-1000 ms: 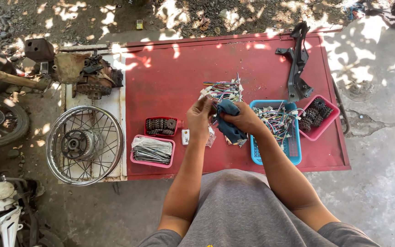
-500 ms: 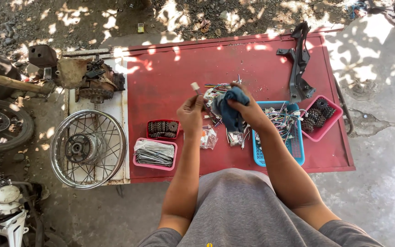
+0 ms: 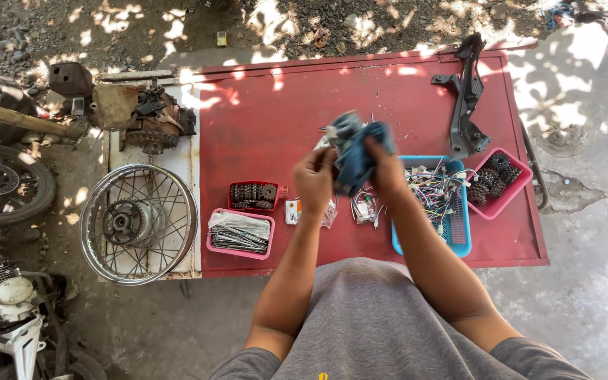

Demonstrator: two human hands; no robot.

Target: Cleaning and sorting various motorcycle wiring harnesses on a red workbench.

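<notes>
both hands lifted higher; left hand (image 3: 314,179), right hand (image 3: 383,169) pinching blue cloth (image 3: 355,149); blue basket (image 3: 457,232) holds wires.

On the red tabletop (image 3: 269,119): black metal bracket (image 3: 467,98), blue basket of coloured wires (image 3: 439,204), pink tray of sprockets (image 3: 501,184), pink tray of spokes (image 3: 241,233), small red tray (image 3: 255,195); beside it, spoked wheel (image 3: 138,224) and engine part (image 3: 153,121).

two hands (image 3: 314,179) (image 3: 385,169), one blue cloth (image 3: 353,149), three pink trays (image 3: 240,233) (image 3: 511,184) (image 3: 253,195), one blue basket (image 3: 457,229), one spoked wheel (image 3: 138,223).
</notes>
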